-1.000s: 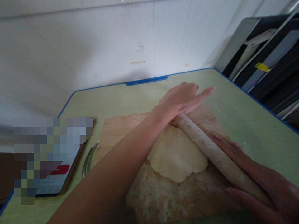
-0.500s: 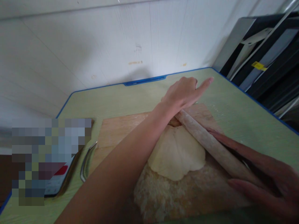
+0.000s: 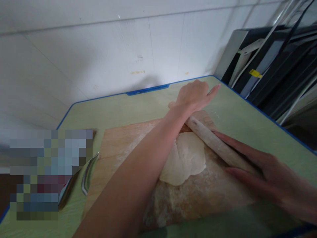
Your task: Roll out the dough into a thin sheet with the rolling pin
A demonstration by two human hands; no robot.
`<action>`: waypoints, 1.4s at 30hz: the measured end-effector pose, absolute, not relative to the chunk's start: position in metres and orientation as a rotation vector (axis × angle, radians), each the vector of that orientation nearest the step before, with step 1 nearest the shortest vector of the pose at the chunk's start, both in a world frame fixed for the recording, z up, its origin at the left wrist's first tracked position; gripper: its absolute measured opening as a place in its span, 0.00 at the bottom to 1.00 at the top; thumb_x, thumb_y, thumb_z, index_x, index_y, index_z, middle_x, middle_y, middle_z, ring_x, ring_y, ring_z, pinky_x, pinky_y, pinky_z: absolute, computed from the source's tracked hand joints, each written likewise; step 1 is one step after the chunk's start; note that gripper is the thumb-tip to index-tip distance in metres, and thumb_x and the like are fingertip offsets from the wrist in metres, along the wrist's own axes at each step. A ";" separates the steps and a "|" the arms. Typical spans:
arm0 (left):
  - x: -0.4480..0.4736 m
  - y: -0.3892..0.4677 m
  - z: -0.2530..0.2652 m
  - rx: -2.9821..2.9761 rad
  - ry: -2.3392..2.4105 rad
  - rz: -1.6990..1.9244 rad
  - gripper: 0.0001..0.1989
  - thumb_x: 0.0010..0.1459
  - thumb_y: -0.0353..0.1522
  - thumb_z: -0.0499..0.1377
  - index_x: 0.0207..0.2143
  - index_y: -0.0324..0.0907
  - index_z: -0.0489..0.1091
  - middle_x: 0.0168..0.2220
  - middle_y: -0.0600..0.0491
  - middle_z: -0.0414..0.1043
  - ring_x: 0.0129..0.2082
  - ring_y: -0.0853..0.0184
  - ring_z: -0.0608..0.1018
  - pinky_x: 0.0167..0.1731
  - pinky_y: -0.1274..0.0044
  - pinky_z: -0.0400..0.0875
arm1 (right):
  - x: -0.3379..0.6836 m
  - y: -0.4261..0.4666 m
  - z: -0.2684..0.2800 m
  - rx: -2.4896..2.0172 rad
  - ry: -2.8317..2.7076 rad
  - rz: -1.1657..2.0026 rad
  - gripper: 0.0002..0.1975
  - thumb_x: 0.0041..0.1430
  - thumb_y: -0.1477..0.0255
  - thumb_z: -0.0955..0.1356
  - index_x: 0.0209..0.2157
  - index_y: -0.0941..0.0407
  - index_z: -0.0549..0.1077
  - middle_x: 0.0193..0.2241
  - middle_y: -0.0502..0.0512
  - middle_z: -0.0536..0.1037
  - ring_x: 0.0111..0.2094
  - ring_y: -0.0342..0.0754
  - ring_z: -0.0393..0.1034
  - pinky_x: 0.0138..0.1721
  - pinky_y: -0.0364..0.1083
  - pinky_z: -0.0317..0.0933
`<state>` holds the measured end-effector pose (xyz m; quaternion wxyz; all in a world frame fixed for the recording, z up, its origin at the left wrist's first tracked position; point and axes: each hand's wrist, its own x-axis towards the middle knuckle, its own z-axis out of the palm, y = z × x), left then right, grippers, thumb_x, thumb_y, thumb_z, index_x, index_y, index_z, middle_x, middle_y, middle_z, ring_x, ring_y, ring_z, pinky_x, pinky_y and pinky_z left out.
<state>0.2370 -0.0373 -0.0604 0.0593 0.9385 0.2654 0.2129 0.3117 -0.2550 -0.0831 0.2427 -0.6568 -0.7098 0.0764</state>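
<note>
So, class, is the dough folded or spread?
Spread: the dough lies as a flat sheet on the board; the left arm hides one side.

- Board (image 3: 110, 140) on the tabletop (image 3: 111, 112), set in from its far edge.
- Dough (image 3: 188, 158) on the board, left of the rolling pin (image 3: 220, 145).
- Rolling pin slanting from near the board's far edge toward its near right corner — left hand (image 3: 193, 94) at the far end, right hand (image 3: 268, 177) about the near.
- Metal piece (image 3: 86, 178) just beside the board's left edge; blurred object (image 3: 69, 148) farther left.
- Wall (image 3: 99, 59) behind the tabletop's far edge — panels (image 3: 272, 86) beyond its right.
</note>
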 end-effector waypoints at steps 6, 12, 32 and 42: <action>0.251 -0.038 -0.063 2.909 0.743 0.527 0.26 0.66 0.42 0.44 0.37 0.34 0.75 0.38 0.39 0.75 0.42 0.51 0.77 0.39 0.66 0.69 | 0.301 -0.256 -0.080 -1.781 -1.891 0.196 0.28 0.63 0.64 0.60 0.62 0.58 0.56 0.54 0.60 0.70 0.54 0.52 0.64 0.51 0.49 0.62; 0.238 -0.040 -0.059 2.904 0.767 0.531 0.23 0.65 0.39 0.44 0.35 0.35 0.75 0.36 0.41 0.76 0.40 0.55 0.78 0.39 0.67 0.69 | 0.289 -0.260 -0.074 -1.755 -1.834 0.118 0.22 0.61 0.69 0.61 0.56 0.60 0.65 0.53 0.58 0.71 0.53 0.49 0.65 0.51 0.45 0.62; 0.181 -0.072 -0.053 2.584 0.941 0.261 0.21 0.57 0.23 0.52 0.54 0.34 0.65 0.64 0.41 0.51 0.64 0.63 0.56 0.60 0.75 0.50 | 0.174 -0.263 -0.084 -1.511 -2.053 -0.158 0.18 0.58 0.83 0.58 0.45 0.65 0.74 0.47 0.62 0.76 0.55 0.57 0.63 0.57 0.58 0.55; 0.199 -0.095 -0.068 2.557 1.106 0.439 0.17 0.58 0.24 0.47 0.44 0.34 0.72 0.46 0.43 0.72 0.53 0.57 0.68 0.49 0.68 0.67 | 0.206 -0.275 -0.081 -1.387 -1.953 -0.038 0.18 0.54 0.82 0.60 0.44 0.65 0.73 0.46 0.61 0.77 0.58 0.48 0.60 0.58 0.48 0.55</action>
